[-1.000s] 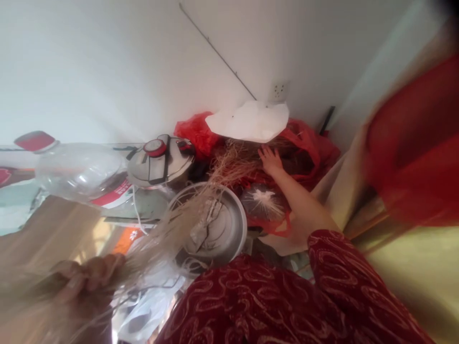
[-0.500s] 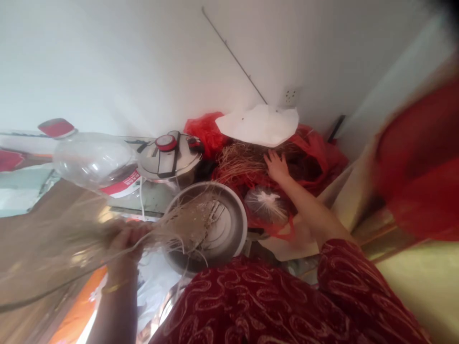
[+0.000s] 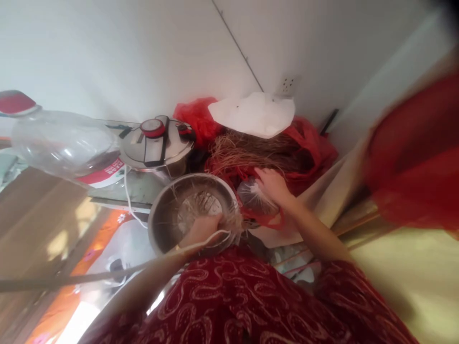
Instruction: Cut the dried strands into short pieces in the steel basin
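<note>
My left hand [image 3: 202,229] is down inside a metal bowl [image 3: 155,229], blurred, its fingers mostly hidden. It seems closed on a bunch of thin dry strands [image 3: 234,222], whose pale ends spread about the hand and over the rim. At the near edge of a red plastic bag [image 3: 319,143], my right hand [image 3: 274,186] has its fingers curled on the red plastic. Long brown dry stalks [image 3: 247,155] lie in that bag, just beyond the fingertips. Right below this hand sits a tied clear plastic bag [image 3: 253,196] with dark contents.
Left of the bowl stand a lidded steel pot [image 3: 154,148] and a large clear plastic bottle [image 3: 68,143]. A white sheet [image 3: 254,114] covers part of the stalks. A pale cord [image 3: 107,274] crosses the lower left. The wall has a socket [image 3: 288,85].
My left hand has moved right and down into the bowl with the strands. My right hand has drawn back from the stalks to the bag's near edge, fingers less spread. The view has shifted.
</note>
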`<state>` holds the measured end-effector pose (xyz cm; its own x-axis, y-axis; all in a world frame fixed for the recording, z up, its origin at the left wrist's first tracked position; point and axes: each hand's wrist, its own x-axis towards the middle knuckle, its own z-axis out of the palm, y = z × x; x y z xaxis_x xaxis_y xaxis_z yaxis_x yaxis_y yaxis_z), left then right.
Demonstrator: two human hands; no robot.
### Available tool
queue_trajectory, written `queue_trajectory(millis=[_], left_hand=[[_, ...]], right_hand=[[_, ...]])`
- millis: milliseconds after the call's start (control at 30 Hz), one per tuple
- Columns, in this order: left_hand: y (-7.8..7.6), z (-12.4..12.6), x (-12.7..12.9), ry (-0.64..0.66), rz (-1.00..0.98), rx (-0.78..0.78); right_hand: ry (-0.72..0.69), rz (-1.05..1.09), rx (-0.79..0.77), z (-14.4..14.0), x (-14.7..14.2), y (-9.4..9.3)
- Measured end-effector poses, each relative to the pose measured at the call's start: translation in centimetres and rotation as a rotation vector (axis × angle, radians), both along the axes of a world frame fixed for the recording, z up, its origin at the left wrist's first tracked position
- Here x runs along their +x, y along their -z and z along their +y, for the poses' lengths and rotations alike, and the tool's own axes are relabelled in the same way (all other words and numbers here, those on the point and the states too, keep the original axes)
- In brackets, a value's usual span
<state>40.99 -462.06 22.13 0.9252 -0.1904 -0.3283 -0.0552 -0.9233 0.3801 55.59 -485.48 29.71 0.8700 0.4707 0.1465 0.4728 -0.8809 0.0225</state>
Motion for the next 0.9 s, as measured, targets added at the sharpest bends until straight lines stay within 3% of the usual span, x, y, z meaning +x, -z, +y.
queue_trajectory(millis=[67, 200, 267, 367, 500, 600, 700, 800, 900], left_hand=[[2.1, -0.4, 0.5, 0.029, 0.044, 0.098], [6.4, 0.8, 0.9, -0.042, 0.126, 0.216], [7.7, 1.2, 0.8, -0.057, 0.123, 0.233], [8.4, 1.3, 0.5, 0.008, 0.117, 0.180], [6.9, 2.2, 0.1, 0.159, 0.064, 0.043], [3.9, 4.1, 0.4, 0.276, 0.087, -0.068], [0.4, 6.1, 2.5, 0.350, 0.119, -0.203], [-1.9, 6.2, 6.8, 0.201, -0.180, -0.251], [-2.0, 4.1, 11.4, -0.073, -0.516, -0.053]], right_hand=[[-0.004, 0.049, 0.106, -0.4, -1.4, 1.0], [-0.067, 0.248, 0.354, -0.6, -5.5, 3.9], [-0.077, 0.345, 0.429, -0.6, -7.5, 5.2], [-0.066, 0.417, 0.455, -0.4, -8.9, 6.1], [-0.087, 0.283, 0.374, 0.2, -7.4, 4.8], [-0.152, 0.152, 0.247, 1.6, -4.7, 3.2], [-0.221, 0.047, 0.145, 3.9, -1.5, 2.1], [-0.288, -0.039, 0.097, 6.7, 1.6, 1.9], [-0.333, -0.078, 0.028, 8.9, 4.4, 2.9]])
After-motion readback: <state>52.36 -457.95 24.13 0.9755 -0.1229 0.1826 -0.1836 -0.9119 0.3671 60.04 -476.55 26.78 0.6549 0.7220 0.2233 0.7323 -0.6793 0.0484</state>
